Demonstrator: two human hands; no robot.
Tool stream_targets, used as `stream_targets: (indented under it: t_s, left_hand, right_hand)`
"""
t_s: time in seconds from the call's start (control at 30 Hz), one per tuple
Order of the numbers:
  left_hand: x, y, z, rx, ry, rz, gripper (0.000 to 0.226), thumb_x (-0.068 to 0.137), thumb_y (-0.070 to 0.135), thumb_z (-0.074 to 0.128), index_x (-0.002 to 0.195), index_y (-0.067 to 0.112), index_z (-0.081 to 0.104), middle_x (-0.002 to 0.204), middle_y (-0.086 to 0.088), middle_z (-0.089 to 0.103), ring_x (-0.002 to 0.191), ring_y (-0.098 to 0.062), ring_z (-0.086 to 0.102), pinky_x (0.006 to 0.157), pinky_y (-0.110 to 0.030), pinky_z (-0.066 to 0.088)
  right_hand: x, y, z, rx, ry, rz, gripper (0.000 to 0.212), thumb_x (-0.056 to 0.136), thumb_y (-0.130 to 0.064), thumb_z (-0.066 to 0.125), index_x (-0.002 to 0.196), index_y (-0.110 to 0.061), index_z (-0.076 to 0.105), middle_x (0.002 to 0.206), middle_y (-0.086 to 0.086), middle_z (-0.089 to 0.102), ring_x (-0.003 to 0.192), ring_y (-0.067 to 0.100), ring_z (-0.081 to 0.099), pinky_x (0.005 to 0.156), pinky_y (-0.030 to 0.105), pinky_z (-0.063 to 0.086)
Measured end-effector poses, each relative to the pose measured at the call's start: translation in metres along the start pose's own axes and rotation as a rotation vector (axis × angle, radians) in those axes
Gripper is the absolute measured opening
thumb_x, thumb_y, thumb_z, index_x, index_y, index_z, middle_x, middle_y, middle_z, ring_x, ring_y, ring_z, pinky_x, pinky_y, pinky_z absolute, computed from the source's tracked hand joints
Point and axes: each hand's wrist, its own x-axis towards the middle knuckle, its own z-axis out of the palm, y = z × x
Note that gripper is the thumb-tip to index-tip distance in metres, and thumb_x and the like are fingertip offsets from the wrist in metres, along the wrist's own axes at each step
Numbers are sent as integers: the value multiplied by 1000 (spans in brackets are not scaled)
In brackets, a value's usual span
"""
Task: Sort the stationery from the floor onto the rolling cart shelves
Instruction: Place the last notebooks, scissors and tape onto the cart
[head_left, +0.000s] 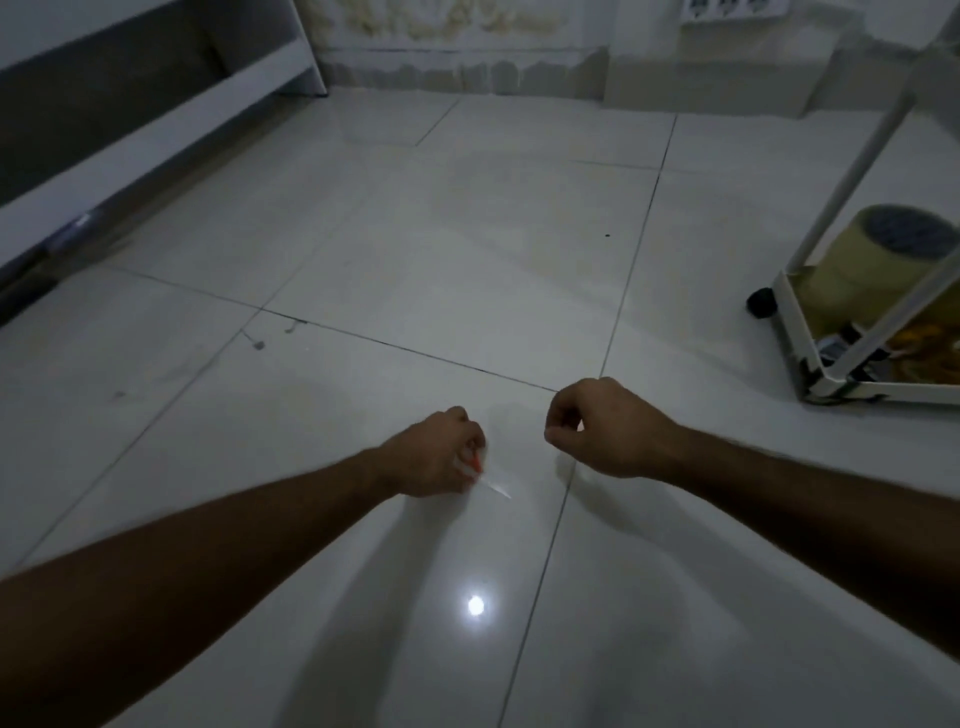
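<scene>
Head view: left hand (436, 454) fingers clamp a thin orange-tipped item (480, 470); right hand (602, 428) curled closed, apparently empty. Loose grip risks dropping it before the cart (795, 332).

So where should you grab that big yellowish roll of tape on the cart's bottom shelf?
Probably by its rounded sides near the top, coming from above. The big yellowish roll of tape stands upright on the white rolling cart, with its dark core facing up. The cart's slanted white post crosses in front of it, so reaching from the floor side looks awkward.
</scene>
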Motion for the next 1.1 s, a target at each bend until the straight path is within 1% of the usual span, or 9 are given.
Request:
stream_targets:
  t_s: [0.07,0.27,0.4,0.47,0.63,0.7,0.83,0.97,1.1]
  left_hand:
    - [4,-1,3,-26,-10,16,38,80,26,80,114,16,66,103,2,52,84,-4,47,76,-22,41]
    - [13,15,13,-94,17,28,19,88,32,71,99,18,67,94,5,55,86,-14,57,70,-24,43]
    - [19,54,15,-312,-35,7,11,89,21,72,94,11,72,83,2,70,75,-15,68,62,-25,54]
    - [21,79,13,-499,-39,-1,10,88,16,76,91,8,72,78,-4,74,70,-17,72,65,-30,60]
    - [24,143,-8,-772,-36,87,9,91,13,73,96,6,70,85,-12,75,71,-21,74,67,-30,60]
    - [24,163,-20,-787,-67,138,9,93,16,72,99,9,70,91,-13,75,75,-25,76,71,-36,60]
    - [23,199,-49,-789,-37,237,10,94,19,71,102,12,72,94,-13,72,75,-25,75,67,-33,58]
    - [20,229,-80,-824,118,282,17,88,18,77,103,12,73,87,-12,74,72,-18,72,63,-26,54]
    - [15,269,-118,-985,151,336,24,88,11,76,111,11,71,91,-10,78,82,-22,75,74,-32,56]
  right_hand:
    - [-3,4,11,19,26,24,14,91,-22,62,88,-17,74,86,-7,72,79,9,67,75,30,56]
    - [-28,30,29,142,49,144,12,90,-24,65,87,-18,76,86,-7,73,79,6,66,78,30,57]
    - [-47,41,28,135,-37,205,29,92,-37,68,114,-20,69,100,-5,73,86,7,63,66,15,43]
    - [-56,45,26,155,-30,262,45,91,-43,68,128,-19,61,106,-3,71,91,10,62,68,17,42]
    - [-89,56,4,337,226,339,66,94,-41,65,149,-18,37,111,0,69,87,16,67,71,27,48]
    - [-104,63,-15,334,308,303,54,95,-36,64,143,-22,45,111,-1,68,84,10,66,69,24,48]
    - [-133,64,-56,248,391,216,13,96,-23,63,103,-16,73,86,-11,68,66,-9,58,58,10,36]
    - [-158,61,-88,159,463,203,16,96,-23,61,104,-19,75,82,-13,67,68,-3,58,59,11,38]
    - [-183,56,-130,120,582,178,18,96,-23,63,108,-17,75,82,-13,68,71,6,62,62,21,48]
